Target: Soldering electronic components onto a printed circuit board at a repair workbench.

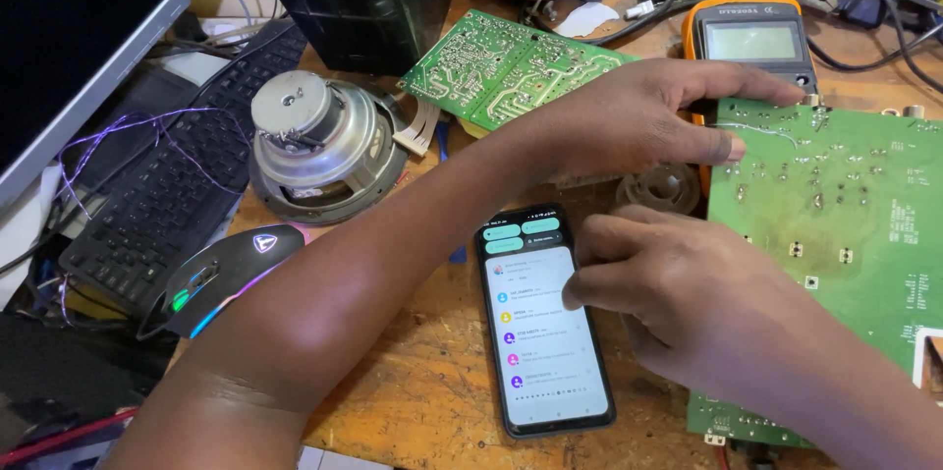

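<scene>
**Two hands busy over phone and circuit board**

The right hand [678,303] hovers over the smartphone [543,318], fingers curled in, the tip of one finger touching the upper right part of the lit screen; it grips nothing; the phone lies flat on the wooden table [432,382], screen up, showing a list, right in front of the person. The left hand [638,116] reaches across above it, open and flat, fingers stretched out, thumb pressed on the left edge of the large green circuit board [835,224]; the fingertips end near the orange multimeter [754,38] just behind that board; nothing is clasped in it. A second, smaller green board [506,67] lies tilted behind the left wrist; a bare loudspeaker [319,141] rests magnet-up to the left, beside a black keyboard [177,175]; a glowing mouse [231,274] sits near the left forearm; a monitor [69,48] fills the far left corner.
</scene>
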